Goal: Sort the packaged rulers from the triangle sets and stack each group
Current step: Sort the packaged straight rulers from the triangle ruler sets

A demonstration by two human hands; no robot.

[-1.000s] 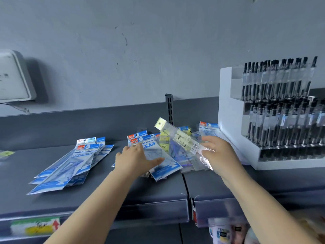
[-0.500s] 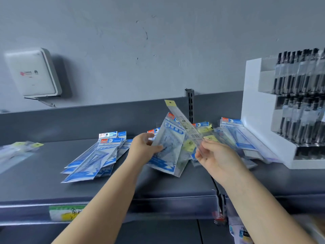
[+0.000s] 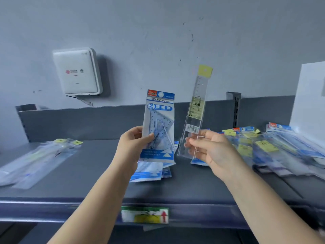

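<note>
I read the lighting as even, cool and fairly dim; the wall box [image 3: 77,72] casts a soft shadow rightward; packets at both frame edges smear with blur; the shelf [image 3: 88,166] bows from wide-angle distortion.

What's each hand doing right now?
Left hand: holding the triangle set pack.
Right hand: holding the packaged ruler.
</note>
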